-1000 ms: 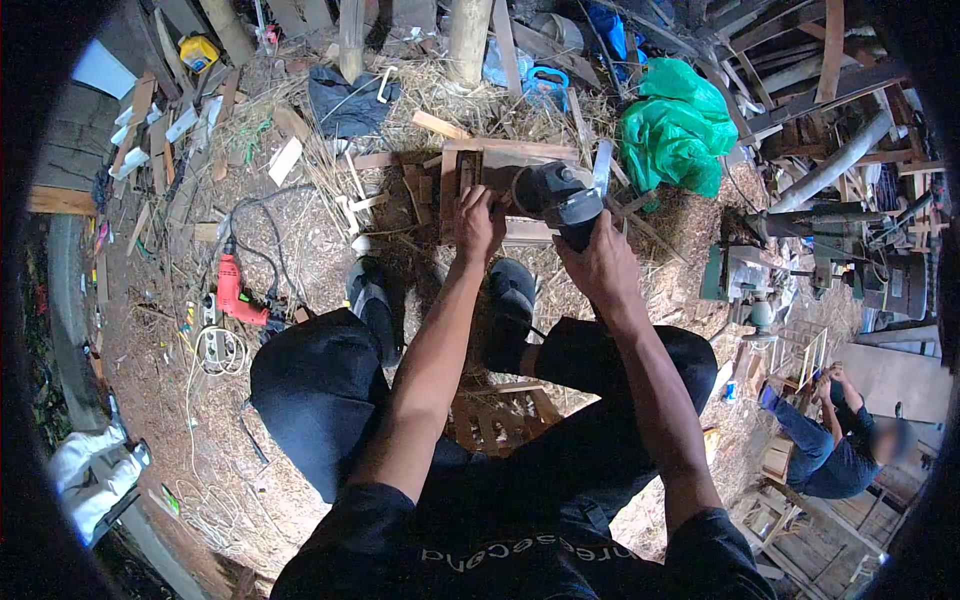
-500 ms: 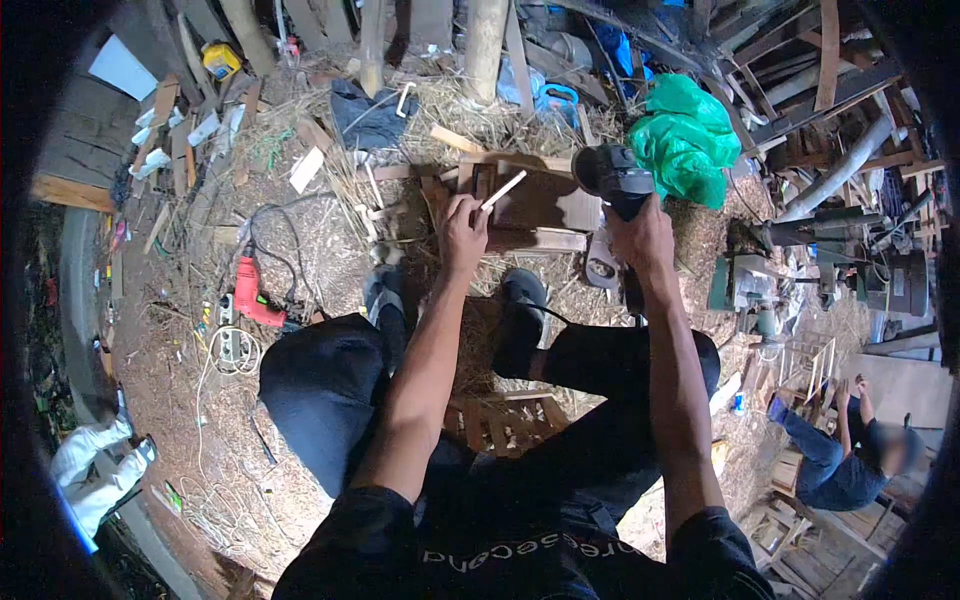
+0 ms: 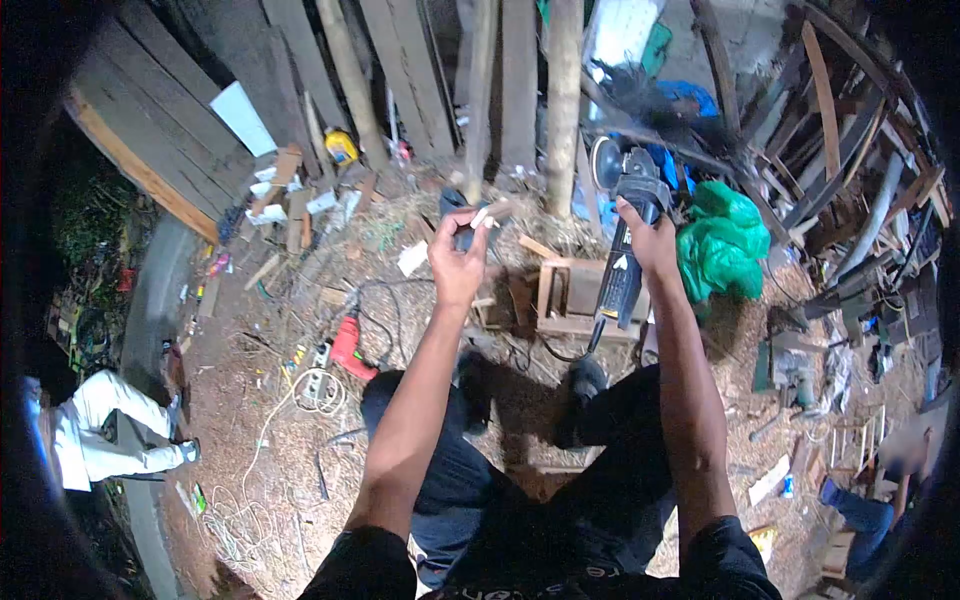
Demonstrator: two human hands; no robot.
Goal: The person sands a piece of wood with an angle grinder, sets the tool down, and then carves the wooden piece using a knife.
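My right hand (image 3: 650,240) is wrapped round a black angle grinder (image 3: 632,225), held raised with its round disc at the top left. A cord runs from the lower end of the tool. To the left, my left hand (image 3: 460,255) is raised, thumb and fingers pinching a small light wooden stick (image 3: 484,218) that points away from me. Below and between the hands, a wooden frame (image 3: 585,325) with a panel lies on the ground beyond my feet.
A green plastic bag (image 3: 722,245) lies right of the grinder. On the left are a red power drill (image 3: 350,348) and a power strip (image 3: 318,378) with coiled cord. One person's white-clad legs (image 3: 120,425) show far left, another person's blue-clad legs (image 3: 862,515) lower right. Posts stand ahead.
The view has tilted up and turned left. My right hand has raised the grinder off the area by the wooden frame, and my left hand has lifted with the stick.
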